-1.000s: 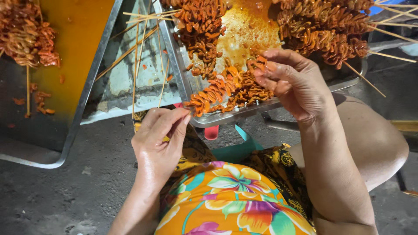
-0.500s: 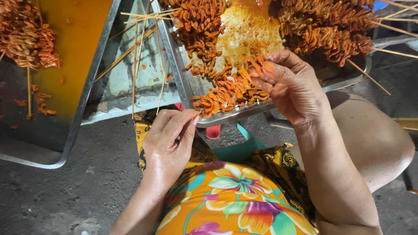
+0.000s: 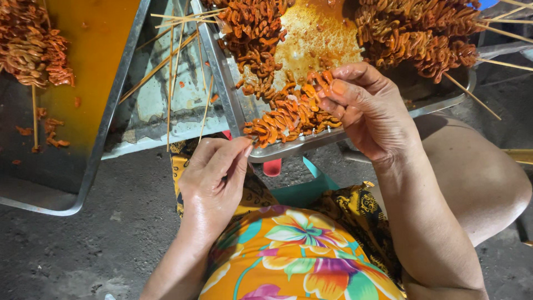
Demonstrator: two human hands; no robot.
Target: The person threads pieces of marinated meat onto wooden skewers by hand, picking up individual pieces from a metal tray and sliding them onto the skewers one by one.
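My left hand pinches the near end of a bamboo skewer, its fingertips closed at the front rim of a metal tray. On that skewer sits a row of orange marinated meat pieces, lying over the tray's front edge. My right hand grips the far end of the meat row, with fingers curled over the pieces. Heaps of the same orange meat and finished skewers fill the tray behind my hands.
Loose bamboo sticks lie in the gap left of the tray. A second metal tray at the left holds orange marinade and more skewered meat. My knee is on the right. Dark concrete floor lies below.
My left hand has risen toward the tray's rim and closed on the skewer's end. My right hand stays on the meat, pressed a little further along it.
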